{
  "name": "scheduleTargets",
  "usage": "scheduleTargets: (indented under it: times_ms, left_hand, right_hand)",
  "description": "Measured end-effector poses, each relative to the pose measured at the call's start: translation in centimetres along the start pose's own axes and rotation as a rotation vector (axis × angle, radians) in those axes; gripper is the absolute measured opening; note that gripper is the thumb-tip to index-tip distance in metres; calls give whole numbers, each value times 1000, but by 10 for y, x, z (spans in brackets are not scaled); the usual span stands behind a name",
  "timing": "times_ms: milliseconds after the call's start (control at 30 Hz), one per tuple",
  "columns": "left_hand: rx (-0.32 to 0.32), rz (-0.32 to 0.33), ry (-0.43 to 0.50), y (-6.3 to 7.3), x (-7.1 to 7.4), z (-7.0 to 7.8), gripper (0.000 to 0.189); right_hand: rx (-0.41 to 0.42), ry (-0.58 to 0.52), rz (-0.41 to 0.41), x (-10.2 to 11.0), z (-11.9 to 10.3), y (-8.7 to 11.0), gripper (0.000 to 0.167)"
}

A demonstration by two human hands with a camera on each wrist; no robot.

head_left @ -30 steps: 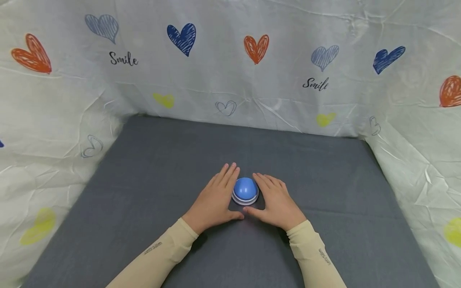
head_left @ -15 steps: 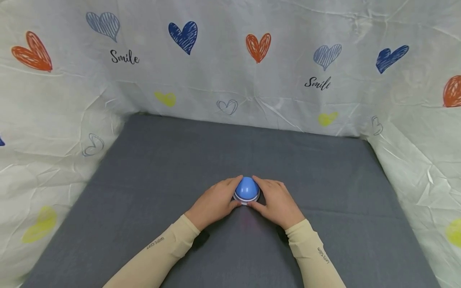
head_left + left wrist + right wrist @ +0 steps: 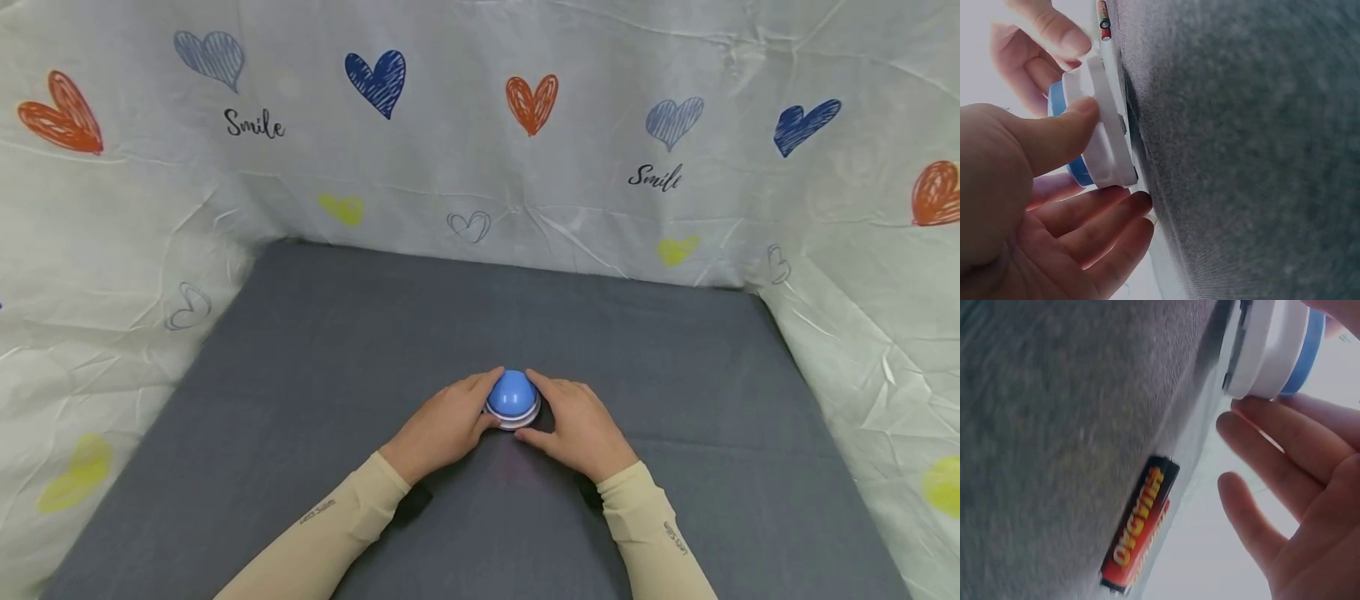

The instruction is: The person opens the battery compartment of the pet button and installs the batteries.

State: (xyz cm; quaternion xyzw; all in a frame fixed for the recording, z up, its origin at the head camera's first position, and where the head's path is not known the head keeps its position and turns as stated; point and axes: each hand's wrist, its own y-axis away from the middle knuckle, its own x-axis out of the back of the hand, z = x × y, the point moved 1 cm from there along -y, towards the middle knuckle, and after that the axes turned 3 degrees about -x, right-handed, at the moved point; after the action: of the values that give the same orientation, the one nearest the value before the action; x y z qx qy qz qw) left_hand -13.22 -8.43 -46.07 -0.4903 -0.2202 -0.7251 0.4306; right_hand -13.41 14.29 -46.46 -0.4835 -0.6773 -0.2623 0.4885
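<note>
The left grip (image 3: 438, 425) was flat-fingered beside the button (image 3: 513, 392) a second ago; now its fingers have curled in, the thumb on the white base (image 3: 1107, 147) and some fingertips near its underside, so it has hold of that side with little gap left. The button is in the middle, blue dome up, between the two hands on the near half of the tabletop (image 3: 375, 317). Whether the base is slightly raised, I cannot tell. The right grip (image 3: 581, 425) has drawn in too: fingers bent against the far right side, thumb at the near edge, looser than the left. Its thumb sits a shade further out than half a second ago. Two batteries (image 3: 1140, 525) lie beyond it in the right wrist view; the head view does not show them. I judge that the reaching is over and the button is now steadied from both sides, seemingly without its dome being pressed.
</note>
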Motion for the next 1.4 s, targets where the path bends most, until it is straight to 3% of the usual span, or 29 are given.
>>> scheduleTargets:
  times_ms: [267,567,800,1000,1233,1400]
  left_hand:
    - [-12,-8,120,-2,-2,-1,67]
    - [82,-25,336,-6,1,1,69]
    - [115,-11,474,-6,5,1,74]
    - [106,-3,490,-6,7,1,59]
    - [78,-52,466,-7,1,-3,34]
    - [74,-73,441,-8,-3,-4,36]
  right_hand:
    - [31,15,55,7,5,6,79]
    - [91,0,142,10,9,8,68]
    - [103,-27,225,11,10,9,60]
    - [80,-38,266,12,9,9,49]
    - [37,-56,257,12,8,8,35]
    - [50,-59,255,11,9,8,33]
